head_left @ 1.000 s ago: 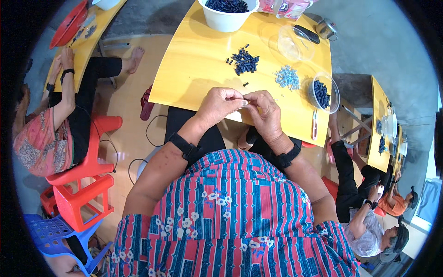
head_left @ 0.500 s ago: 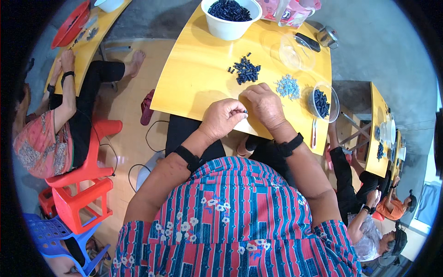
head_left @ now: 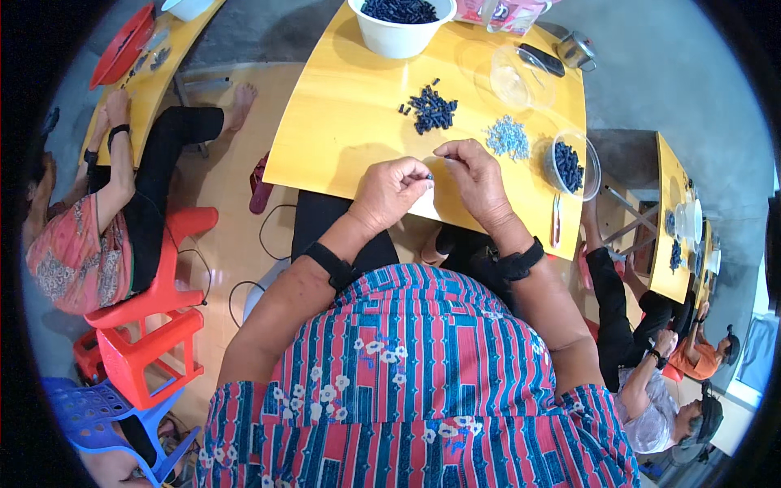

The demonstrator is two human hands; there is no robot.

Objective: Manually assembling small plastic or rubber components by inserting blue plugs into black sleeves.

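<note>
Down at the near edge of the yellow surface [head_left: 342,138], both hands are working close together: the left hand [head_left: 389,193] is curled, its fingers pinching a small dark piece [head_left: 429,176] at the tips, and the right hand [head_left: 476,180] sits just beside it at three o'clock, fingers pressed together and meeting that same piece from the other side. Each wrist carries a black band. Beyond the hands, at twelve o'clock, lies a loose pile of dark pieces [head_left: 432,109], and at about one o'clock a heap of pale grey bits [head_left: 508,137]. Further right, at two o'clock, a clear bowl of dark pieces [head_left: 570,165] stands near the surface's edge. Farther out, an empty clear bowl [head_left: 511,78] sits at one o'clock, and at the far edge a white bowl [head_left: 401,24] is heaped with dark pieces. Off at nine o'clock, another person sits on a red stool [head_left: 146,313].
</note>
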